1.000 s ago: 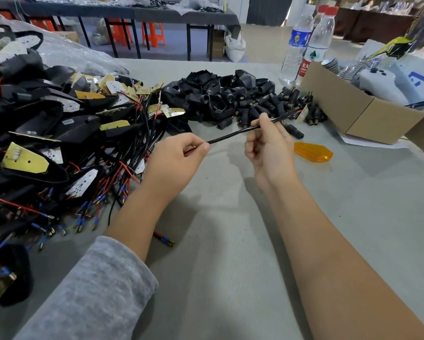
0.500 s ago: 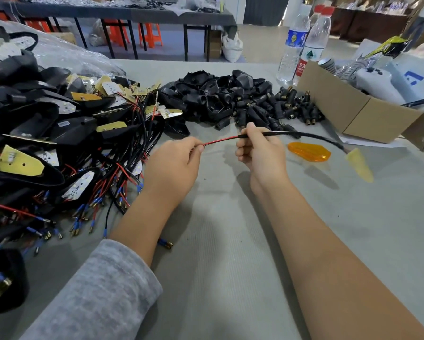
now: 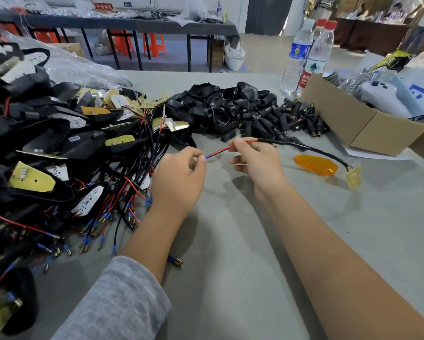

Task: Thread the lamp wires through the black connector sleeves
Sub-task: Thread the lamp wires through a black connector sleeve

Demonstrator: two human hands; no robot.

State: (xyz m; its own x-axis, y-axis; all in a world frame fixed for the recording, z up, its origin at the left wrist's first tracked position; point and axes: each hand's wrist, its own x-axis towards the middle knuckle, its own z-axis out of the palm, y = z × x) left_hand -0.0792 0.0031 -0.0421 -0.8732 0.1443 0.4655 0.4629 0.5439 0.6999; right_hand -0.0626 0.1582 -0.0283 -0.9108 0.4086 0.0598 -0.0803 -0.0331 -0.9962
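Red wire [image 3: 230,148] between two hands, left [image 3: 179,177], right [image 3: 257,159].

Red sign [image 3: 104,6] on far bench: yellow Chinese characters, too small to read reliably. Red-capped water bottle [image 3: 317,53]: green triangle logo; red label band shows "农夫". Blue-labelled bottle [image 3: 297,51]: text illegible. White bag [image 3: 418,92]: blue angular logo, unreadable.

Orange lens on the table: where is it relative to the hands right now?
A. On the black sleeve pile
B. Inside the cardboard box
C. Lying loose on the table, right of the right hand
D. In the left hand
C: the orange lens lies untouched on the table, right of the right hand.
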